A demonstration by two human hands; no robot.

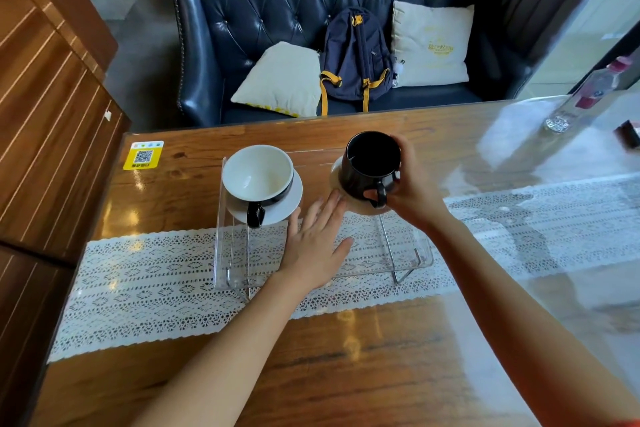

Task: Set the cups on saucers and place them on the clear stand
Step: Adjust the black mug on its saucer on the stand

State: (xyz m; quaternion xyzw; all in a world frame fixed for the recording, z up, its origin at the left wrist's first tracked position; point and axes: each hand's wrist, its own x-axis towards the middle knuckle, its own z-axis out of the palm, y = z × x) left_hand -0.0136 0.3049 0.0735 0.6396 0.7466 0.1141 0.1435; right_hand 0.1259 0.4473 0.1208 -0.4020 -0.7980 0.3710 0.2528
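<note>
A clear stand (412, 253) rests on a lace runner across the wooden table. On its left end sits a wide cup (258, 173), white inside with a black handle, on a white saucer (287, 201). My right hand (412, 184) grips a black mug (372, 163) that stands on a pale saucer (337, 177) at the stand's right end. My left hand (317, 243) lies flat with fingers spread on the stand's top, its fingertips touching the pale saucer's near edge.
A yellow QR sticker (143, 155) marks the table's far left corner. A clear bottle (581, 97) and a dark object (628, 133) sit at the far right. Behind the table stands a dark leather sofa with two cushions and a backpack (356, 55).
</note>
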